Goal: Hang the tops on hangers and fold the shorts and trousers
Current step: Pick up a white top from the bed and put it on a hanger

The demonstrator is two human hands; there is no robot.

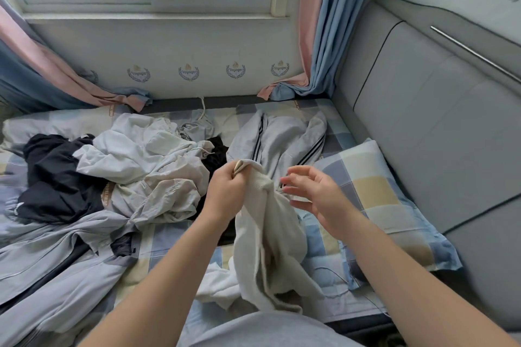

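The left hand (228,191) pinches the top edge of a cream garment (270,248), which hangs down to the bed (169,239) near its front edge. The right hand (313,191) is just beside the garment, fingers loosely spread and holding nothing. A clothes pile (146,166) covers the bed's left side, and a pillow (375,191) lies at its right edge.

Cream garment (270,236), black clothes (53,177), checked blue-and-yellow pillow (375,194), pink-and-blue curtains (318,36)
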